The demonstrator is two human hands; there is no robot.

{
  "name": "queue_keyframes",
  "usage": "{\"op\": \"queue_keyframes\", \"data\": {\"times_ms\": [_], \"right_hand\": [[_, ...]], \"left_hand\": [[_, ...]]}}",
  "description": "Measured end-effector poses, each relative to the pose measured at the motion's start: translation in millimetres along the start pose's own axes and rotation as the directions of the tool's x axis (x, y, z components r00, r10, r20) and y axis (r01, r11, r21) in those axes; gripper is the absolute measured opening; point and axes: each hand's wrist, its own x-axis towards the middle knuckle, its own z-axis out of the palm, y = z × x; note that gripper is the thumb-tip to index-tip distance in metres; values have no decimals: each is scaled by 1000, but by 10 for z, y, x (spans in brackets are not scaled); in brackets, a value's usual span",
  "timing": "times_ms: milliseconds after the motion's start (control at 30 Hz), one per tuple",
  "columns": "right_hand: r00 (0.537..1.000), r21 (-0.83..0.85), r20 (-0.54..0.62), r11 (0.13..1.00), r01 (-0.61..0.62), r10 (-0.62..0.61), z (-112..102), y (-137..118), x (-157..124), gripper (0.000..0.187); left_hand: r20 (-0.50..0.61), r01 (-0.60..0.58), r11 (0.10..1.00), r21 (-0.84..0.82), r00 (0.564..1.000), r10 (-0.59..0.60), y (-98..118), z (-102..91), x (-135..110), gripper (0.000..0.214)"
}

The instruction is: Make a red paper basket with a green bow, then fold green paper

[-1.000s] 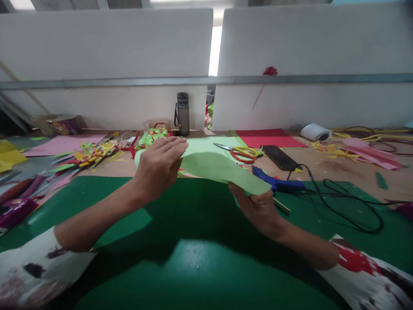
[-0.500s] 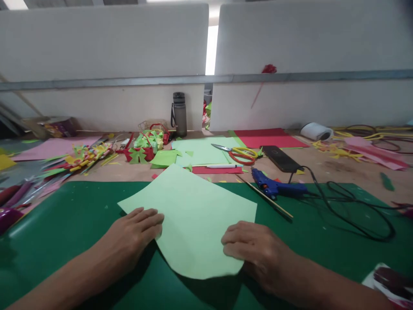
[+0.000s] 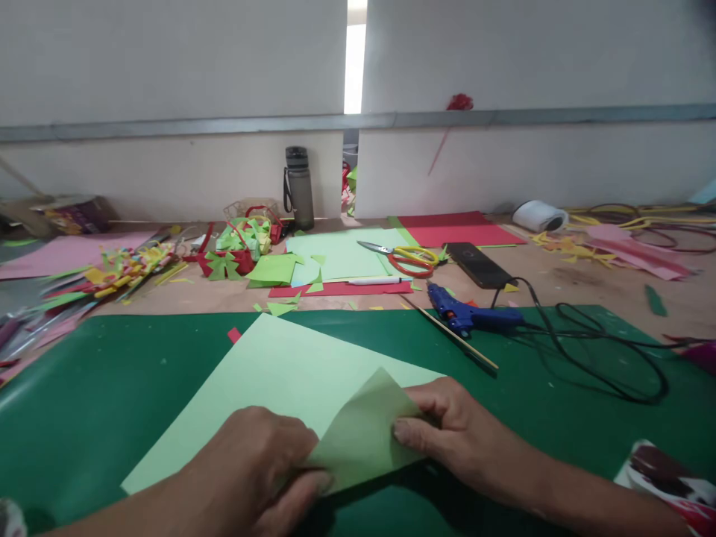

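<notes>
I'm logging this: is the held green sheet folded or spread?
Partly folded over: the right hand holds a flap of the green sheet; the rest lies spread.

Dim, flat indoor light. Brightest spot ahead of you: the slot [image 3: 355, 71] between the panels [image 3: 168, 63], blown to white; panels dull grey. Faint sheen on the green mat [image 3: 83, 395], far left. Raised flap [image 3: 363, 440] of your pale green sheet [image 3: 262, 373] darker, shaded. Shadow pooled under your right hand [image 3: 447, 425]. Fine detail soft; side edges stretched, top right corner darkened.
</notes>
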Motion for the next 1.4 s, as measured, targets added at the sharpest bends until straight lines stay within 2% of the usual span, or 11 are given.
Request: {"op": "queue_keyframes", "data": {"times_ms": [67,200,300,500,633,767,867,1033,1133,1267,1400], "right_hand": [[998,46,-13,998,-53,53,-26,-15,15,11],[984,12,-85,988,-155,155,-144,-5,22,56],[955,-160,-216,957,-241,204,-241,37,6,69],[941,-316,-293,912,-260,167,-330,51,-5,71],[943,-421,-286,861,-285,172,-322,22,-20,62],[949,-584,-303,770,-257,87,-277,19,-48,47],[949,-662,-317,715,-226,7,-252,63,-45,46],[950,-760,-269,641,-108,-158,-243,179,-30,39],[941,-795,-238,605,-47,-240,-240,220,-39,31],[940,-827,-226,560,-46,-257,-236,239,-35,26],[950,-839,-204,542,-46,-235,-246,268,-17,23]], "left_hand": [[30,46,999,-7,999,-45,-6,0,75,27],[86,148,989,-7,985,-147,-155,-22,240,34],[77,216,976,6,973,-216,-308,-7,335,34],[107,306,951,-45,948,-300,-414,-36,382,35],[269,379,915,-139,904,-333,-341,-187,382,39],[372,448,876,-178,855,-362,-311,-240,437,36],[334,462,874,-152,856,-394,-383,-157,480,28],[170,409,895,-179,909,-381,-506,-9,473,17],[87,392,904,-170,920,-382,-519,26,441,39],[-2,335,942,7,942,-335,-537,63,376,59],[2,266,964,4,964,-266,-548,88,340,48]]}}
